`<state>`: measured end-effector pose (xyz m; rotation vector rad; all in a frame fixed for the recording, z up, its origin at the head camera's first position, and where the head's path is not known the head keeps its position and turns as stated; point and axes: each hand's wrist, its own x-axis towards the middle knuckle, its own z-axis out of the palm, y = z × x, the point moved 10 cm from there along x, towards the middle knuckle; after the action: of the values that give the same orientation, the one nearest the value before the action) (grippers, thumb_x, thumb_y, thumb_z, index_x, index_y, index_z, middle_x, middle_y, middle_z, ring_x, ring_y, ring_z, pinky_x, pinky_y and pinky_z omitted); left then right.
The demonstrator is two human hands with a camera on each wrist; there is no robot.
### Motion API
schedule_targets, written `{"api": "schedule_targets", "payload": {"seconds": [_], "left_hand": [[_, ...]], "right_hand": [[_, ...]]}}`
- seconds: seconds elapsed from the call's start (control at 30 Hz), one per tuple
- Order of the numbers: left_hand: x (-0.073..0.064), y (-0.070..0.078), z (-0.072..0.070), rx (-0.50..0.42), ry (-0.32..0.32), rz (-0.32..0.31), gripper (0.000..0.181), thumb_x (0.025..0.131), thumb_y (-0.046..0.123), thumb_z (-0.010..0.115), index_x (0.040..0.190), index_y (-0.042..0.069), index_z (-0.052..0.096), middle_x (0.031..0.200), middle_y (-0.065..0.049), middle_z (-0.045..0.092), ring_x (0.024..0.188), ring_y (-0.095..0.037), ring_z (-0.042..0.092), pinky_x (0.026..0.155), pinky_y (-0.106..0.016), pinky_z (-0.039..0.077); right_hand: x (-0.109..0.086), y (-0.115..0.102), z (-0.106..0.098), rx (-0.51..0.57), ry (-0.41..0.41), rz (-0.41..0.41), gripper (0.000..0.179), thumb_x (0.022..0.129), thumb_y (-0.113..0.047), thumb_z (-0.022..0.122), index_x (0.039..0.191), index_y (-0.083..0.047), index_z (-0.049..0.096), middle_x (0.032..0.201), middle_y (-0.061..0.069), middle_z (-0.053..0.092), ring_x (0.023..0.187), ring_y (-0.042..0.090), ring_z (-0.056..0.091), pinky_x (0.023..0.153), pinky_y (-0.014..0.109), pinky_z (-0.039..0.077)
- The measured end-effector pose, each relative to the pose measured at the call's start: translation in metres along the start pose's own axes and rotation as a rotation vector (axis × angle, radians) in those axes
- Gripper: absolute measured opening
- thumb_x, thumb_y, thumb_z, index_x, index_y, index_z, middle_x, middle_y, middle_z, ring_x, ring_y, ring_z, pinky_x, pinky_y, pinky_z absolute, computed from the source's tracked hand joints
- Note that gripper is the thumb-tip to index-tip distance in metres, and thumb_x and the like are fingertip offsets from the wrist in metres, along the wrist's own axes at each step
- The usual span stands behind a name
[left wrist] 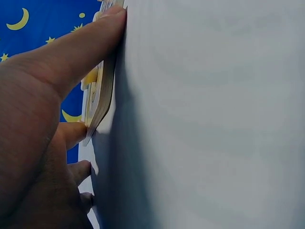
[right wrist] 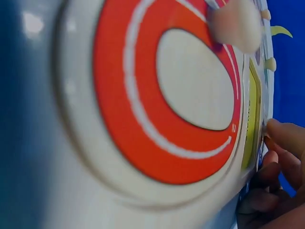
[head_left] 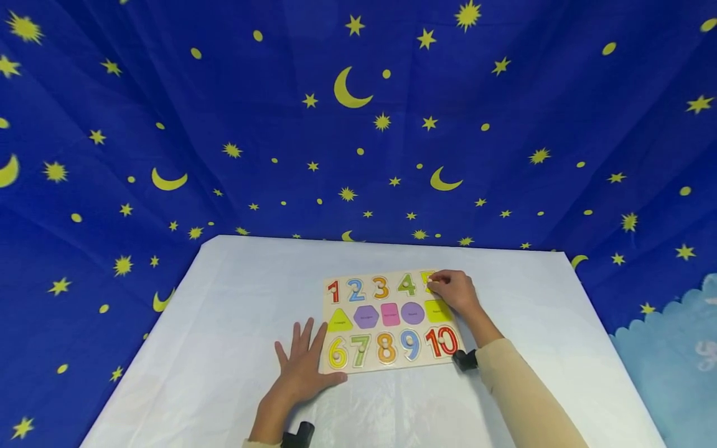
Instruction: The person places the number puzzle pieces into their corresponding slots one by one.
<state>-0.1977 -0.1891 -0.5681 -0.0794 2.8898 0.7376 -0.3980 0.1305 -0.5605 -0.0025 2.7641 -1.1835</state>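
A wooden number puzzle board (head_left: 370, 366) lies flat on the white table, its number pieces bearing small knobs. At its top right corner my right hand (head_left: 459, 291) pinches the knob of the yellow number 5 (head_left: 426, 275), covering most of that piece; the 5 overlaps its place on the board. In the right wrist view the thumb and fingers (right wrist: 286, 136) meet at the board's far edge, beyond the red 10 (right wrist: 114, 86). My left hand (head_left: 302, 370) rests spread at the lower left corner, index finger along the left edge, thumb (left wrist: 95, 40) against the front edge.
Numbers 1 to 4 stand in the upper row and 6 to 10 in the lower. Between them are coloured shapes, such as a yellow triangle (head_left: 339, 321) and a pink rectangle (head_left: 390, 315). A blue starry cloth (head_left: 313, 137) hangs behind the white tabletop (head_left: 235, 298).
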Motion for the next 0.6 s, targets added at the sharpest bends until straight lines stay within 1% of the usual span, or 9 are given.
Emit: {"api": "schedule_targets", "payload": {"seconds": [0.1, 0.2, 0.3, 0.4, 0.47, 0.53, 0.6], "left_hand": [[0.002, -0.002, 0.001, 0.018, -0.002, 0.001, 0.114, 0.065, 0.064, 0.076, 0.154, 0.017, 0.023, 0.160, -0.014, 0.007, 0.143, -0.038, -0.008, 0.100, -0.071, -0.014], [0.004, -0.001, 0.004, 0.026, -0.003, 0.006, 0.114, 0.064, 0.064, 0.076, 0.154, 0.017, 0.023, 0.160, -0.014, 0.007, 0.144, -0.038, -0.008, 0.099, -0.071, -0.014], [0.007, 0.003, 0.009, 0.049, -0.015, 0.008, 0.118, 0.062, 0.069, 0.074, 0.154, 0.017, 0.022, 0.160, -0.014, 0.007, 0.144, -0.038, -0.009, 0.099, -0.071, -0.014], [0.009, 0.010, 0.013, 0.065, -0.040, 0.022, 0.119, 0.063, 0.075, 0.069, 0.155, 0.017, 0.020, 0.160, -0.014, 0.005, 0.143, -0.037, -0.010, 0.100, -0.071, -0.014], [0.010, 0.015, 0.012, 0.079, -0.060, 0.041, 0.114, 0.067, 0.076, 0.064, 0.155, 0.016, 0.021, 0.160, -0.014, 0.005, 0.143, -0.038, -0.009, 0.101, -0.071, -0.011], [0.009, 0.017, 0.007, 0.090, -0.069, 0.054, 0.103, 0.075, 0.072, 0.061, 0.154, 0.016, 0.024, 0.159, -0.014, 0.009, 0.144, -0.038, -0.005, 0.102, -0.071, -0.007], [0.007, 0.016, -0.002, 0.109, -0.067, 0.056, 0.091, 0.082, 0.066, 0.058, 0.152, 0.016, 0.028, 0.159, -0.013, 0.013, 0.144, -0.037, 0.001, 0.104, -0.070, -0.001]], "right_hand": [[-0.003, 0.002, -0.003, 0.020, 0.008, -0.004, 0.035, 0.091, -0.033, 0.065, 0.115, -0.008, 0.067, 0.099, 0.011, 0.063, 0.088, 0.026, 0.054, 0.071, 0.033, 0.044], [-0.011, 0.008, -0.011, 0.022, 0.024, 0.001, 0.041, 0.093, -0.038, 0.060, 0.122, -0.009, 0.063, 0.101, 0.011, 0.060, 0.088, 0.025, 0.053, 0.070, 0.032, 0.043], [-0.029, 0.015, -0.023, -0.014, 0.026, -0.018, 0.047, 0.096, -0.042, 0.055, 0.125, -0.006, 0.060, 0.107, 0.012, 0.061, 0.089, 0.025, 0.056, 0.070, 0.032, 0.047], [-0.052, 0.023, -0.038, -0.103, 0.026, -0.056, 0.053, 0.096, -0.048, 0.052, 0.125, -0.005, 0.061, 0.109, 0.013, 0.062, 0.089, 0.025, 0.059, 0.072, 0.037, 0.051], [-0.070, 0.029, -0.050, -0.161, 0.041, -0.082, 0.056, 0.095, -0.051, 0.052, 0.123, -0.004, 0.062, 0.108, 0.013, 0.063, 0.089, 0.025, 0.060, 0.073, 0.042, 0.051], [-0.088, 0.031, -0.062, -0.220, 0.098, -0.103, 0.056, 0.095, -0.052, 0.052, 0.121, -0.004, 0.064, 0.104, 0.012, 0.065, 0.088, 0.026, 0.060, 0.072, 0.044, 0.049], [-0.104, 0.033, -0.075, -0.260, 0.167, -0.117, 0.056, 0.094, -0.053, 0.052, 0.119, -0.004, 0.065, 0.101, 0.012, 0.066, 0.085, 0.027, 0.061, 0.068, 0.046, 0.048]]}}
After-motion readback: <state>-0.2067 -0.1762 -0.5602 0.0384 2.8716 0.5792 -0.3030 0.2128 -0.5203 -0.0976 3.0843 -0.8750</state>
